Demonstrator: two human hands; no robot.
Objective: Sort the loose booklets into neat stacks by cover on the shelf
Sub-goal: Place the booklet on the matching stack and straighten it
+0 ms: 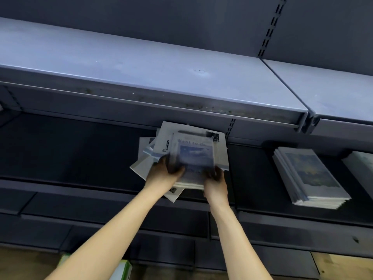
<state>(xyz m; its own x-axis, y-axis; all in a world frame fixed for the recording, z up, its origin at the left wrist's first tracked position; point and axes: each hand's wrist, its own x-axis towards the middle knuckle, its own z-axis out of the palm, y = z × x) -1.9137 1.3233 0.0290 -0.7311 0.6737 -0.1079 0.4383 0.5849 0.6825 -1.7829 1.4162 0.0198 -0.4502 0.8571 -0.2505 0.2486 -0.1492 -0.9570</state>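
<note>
Mid-frame, both hands work a messy pile of pale paper booklets (pixel 159 158) on the dark metal shelf (pixel 70 150). Left hand (pixel 163 174) and right hand (pixel 216 181) grip a blurred blue-cover booklet (pixel 194 158) between curled fingers, above the pile. A neat stack (pixel 310 176) sits right.

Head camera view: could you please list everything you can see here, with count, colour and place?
Loose booklets: several, count unclear, pale grey-white, fanned in a messy pile at mid-shelf.
Top booklet: one, blue picture cover, blurred, on the pile between both hands.
Neat stack: one, many booklets, covers with a blue-yellow picture, on the shelf to the right.
Second stack: one, cut off at the right edge.
Upper shelf: grey-blue metal, above the pile.
Lower shelf: dark, bearing the booklets.
Green-white box: one, bottom edge, partly hidden.
Left hand: holds the pile's left side.
Right hand: grips the pile's near right corner.
</note>
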